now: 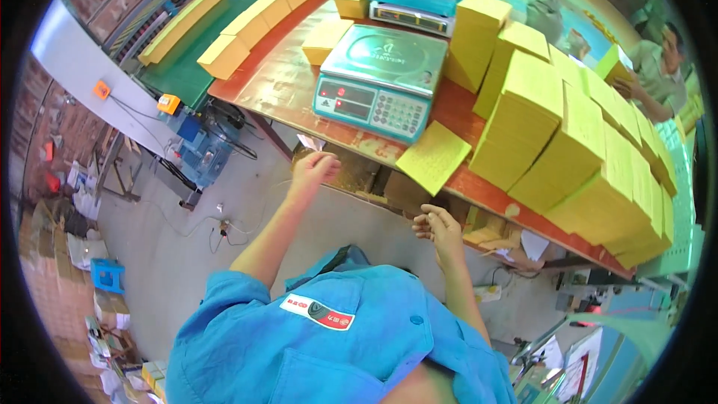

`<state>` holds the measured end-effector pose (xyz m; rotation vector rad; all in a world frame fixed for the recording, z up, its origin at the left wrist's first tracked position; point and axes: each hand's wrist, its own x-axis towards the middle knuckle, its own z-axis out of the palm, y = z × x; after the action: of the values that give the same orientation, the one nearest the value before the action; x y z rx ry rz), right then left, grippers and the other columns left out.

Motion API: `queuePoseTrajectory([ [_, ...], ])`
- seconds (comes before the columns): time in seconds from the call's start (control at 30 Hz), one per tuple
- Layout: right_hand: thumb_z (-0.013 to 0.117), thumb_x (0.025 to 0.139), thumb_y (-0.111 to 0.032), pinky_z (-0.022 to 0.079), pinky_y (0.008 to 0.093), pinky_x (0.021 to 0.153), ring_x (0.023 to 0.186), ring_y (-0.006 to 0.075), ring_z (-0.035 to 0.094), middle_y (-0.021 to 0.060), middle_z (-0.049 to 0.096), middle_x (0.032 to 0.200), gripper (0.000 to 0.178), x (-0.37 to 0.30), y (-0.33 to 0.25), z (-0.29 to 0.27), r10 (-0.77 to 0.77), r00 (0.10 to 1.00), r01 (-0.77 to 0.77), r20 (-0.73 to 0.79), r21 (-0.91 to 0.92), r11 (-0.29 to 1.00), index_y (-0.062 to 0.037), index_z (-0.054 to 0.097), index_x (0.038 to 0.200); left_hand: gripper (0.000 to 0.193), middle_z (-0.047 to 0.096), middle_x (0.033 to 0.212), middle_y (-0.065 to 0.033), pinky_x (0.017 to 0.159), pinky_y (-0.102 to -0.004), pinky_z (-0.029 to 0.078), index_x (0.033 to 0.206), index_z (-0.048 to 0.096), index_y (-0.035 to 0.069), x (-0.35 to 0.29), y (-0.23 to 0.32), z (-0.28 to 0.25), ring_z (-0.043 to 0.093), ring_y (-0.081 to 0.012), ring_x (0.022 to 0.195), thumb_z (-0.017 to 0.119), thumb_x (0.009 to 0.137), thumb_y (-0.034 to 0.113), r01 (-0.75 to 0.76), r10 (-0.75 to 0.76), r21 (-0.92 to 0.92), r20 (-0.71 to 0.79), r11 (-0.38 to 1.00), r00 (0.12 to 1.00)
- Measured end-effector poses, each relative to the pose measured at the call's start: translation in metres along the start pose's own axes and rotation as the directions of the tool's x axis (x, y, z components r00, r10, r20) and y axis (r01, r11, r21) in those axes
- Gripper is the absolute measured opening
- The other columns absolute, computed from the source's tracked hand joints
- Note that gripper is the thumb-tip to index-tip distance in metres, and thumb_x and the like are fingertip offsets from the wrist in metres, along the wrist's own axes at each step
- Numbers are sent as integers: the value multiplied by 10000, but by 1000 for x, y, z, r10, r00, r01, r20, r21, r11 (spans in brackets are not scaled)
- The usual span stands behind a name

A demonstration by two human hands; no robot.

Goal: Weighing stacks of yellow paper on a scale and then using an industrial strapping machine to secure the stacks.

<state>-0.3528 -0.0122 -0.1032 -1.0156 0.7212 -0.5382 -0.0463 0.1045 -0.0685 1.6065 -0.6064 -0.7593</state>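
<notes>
My left hand (314, 170) is in front of the table's near edge, below the scale. Its fingers are curled together, and whatever is in them, if anything, is hidden. A small white scrap (310, 142) shows just beyond its fingertips; I cannot tell if they touch. My right hand (441, 230) hovers off the same edge with loosely bent fingers apart, holding nothing visible. Nearest to it, a yellow paper sheet or thin stack (434, 158) overhangs the edge. The teal weighing scale (381, 78) has a bare flat pan.
Tall yellow paper stacks (523, 116) crowd the red table (284, 78) at right. A second scale (415, 6) and smaller yellow blocks stand behind. Yellow rows (273, 7) lie at left, near a green conveyor (179, 67). Another person (658, 67) holds paper at far right.
</notes>
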Motion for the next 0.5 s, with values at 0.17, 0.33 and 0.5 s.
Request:
queuePoseTrajectory([
  [0.17,472,981,-136,520,279,693,783,156,643,92,661,921,247,28,-43,6,-73,997,73,5,-56,996,2,591,1147,225,687,955,-93,762,-308,540,1047,624,41,58,20,-60,664,-175,832,549,952,231,20,-61,-205,-198,979,978],
  [0.33,490,977,-178,497,255,593,666,149,640,91,666,841,216,46,-32,-5,32,980,-83,-196,-260,962,-10,607,1046,224,664,933,-87,695,-295,534,1026,595,24,155,34,-100,658,-175,792,575,932,227,-55,-25,-371,-207,927,978],
  [0.5,519,967,-227,502,272,562,657,173,653,125,663,852,246,44,5,6,128,888,-261,-441,-256,931,-2,586,1039,498,562,1253,-180,944,-398,471,1305,490,31,279,43,-131,570,-274,1125,654,872,215,-269,294,133,-245,954,924],
])
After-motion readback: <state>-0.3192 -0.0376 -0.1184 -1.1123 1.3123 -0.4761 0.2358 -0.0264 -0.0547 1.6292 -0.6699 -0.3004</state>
